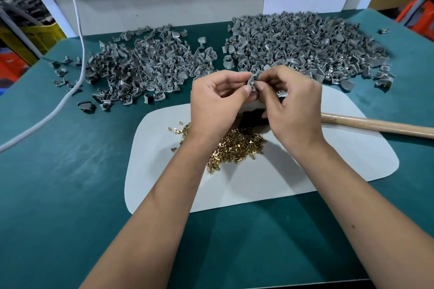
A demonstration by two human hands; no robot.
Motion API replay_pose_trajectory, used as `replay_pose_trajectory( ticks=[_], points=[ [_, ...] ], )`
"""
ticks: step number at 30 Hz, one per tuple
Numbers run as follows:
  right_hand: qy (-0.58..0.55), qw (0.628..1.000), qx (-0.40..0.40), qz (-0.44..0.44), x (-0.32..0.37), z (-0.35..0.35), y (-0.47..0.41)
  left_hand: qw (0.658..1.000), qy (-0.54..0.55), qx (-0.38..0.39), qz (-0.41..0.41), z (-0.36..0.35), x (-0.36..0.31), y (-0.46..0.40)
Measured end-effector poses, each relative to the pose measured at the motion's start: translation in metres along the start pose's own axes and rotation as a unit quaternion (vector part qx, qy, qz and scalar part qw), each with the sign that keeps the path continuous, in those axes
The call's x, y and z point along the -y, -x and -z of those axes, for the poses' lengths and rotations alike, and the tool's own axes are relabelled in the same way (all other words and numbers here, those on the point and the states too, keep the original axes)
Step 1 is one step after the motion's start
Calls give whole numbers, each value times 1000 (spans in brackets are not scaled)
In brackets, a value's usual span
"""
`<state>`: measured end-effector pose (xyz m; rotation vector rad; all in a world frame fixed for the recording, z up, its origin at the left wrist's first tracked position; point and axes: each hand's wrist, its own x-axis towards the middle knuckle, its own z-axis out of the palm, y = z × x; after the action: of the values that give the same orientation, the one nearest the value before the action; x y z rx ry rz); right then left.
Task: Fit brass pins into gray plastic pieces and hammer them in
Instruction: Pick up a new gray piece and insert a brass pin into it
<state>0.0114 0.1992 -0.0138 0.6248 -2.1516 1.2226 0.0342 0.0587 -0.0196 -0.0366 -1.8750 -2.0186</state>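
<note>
Looks like the fitting step here: both hands are up at centre frame working one gray piece (253, 80), presumably seating a pin in it (the pin itself is too small or hidden, can't actually see it).

My take on doing this bit well: keep the piece turned so its hole faces you, start the pin straight, and push it in far enough that it stands on its own before reaching for the hammer. A crooked start probably means a bent pin or a cracked piece once you hit it.

Left to right:

- left pile (150, 63), upper left of the frame, loose gray pieces with a white cable (81, 54) running past its left edge
- left hand (217, 98), just left of centre, palm turned inward, thumb and fingers curled and pinching the piece from the left
- pins (237, 145), a brass heap on the white mat (293, 183), right under the wrists
- right hand (293, 103), fingertips meeting the left hand's and pinching the same piece from the right, back of the hand up
- right pile (305, 44), upper right, bigger
- hammer (375, 124), only the wooden handle shows, lying at the right edge, near the right hand but not touched

Both forearms come in from the bottom and angle toward each other.
</note>
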Motion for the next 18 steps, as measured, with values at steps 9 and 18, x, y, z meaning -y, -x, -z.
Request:
replay_pose_trajectory(
  ticks=[9,18],
  points=[
    [-19,1000,23,6,-1,1,-1,997,-45,51,-36,13,-5,-5],
    [-27,999,44,8,0,4,-1,996,-47,60,-36,15,-4,-7]
  ],
)
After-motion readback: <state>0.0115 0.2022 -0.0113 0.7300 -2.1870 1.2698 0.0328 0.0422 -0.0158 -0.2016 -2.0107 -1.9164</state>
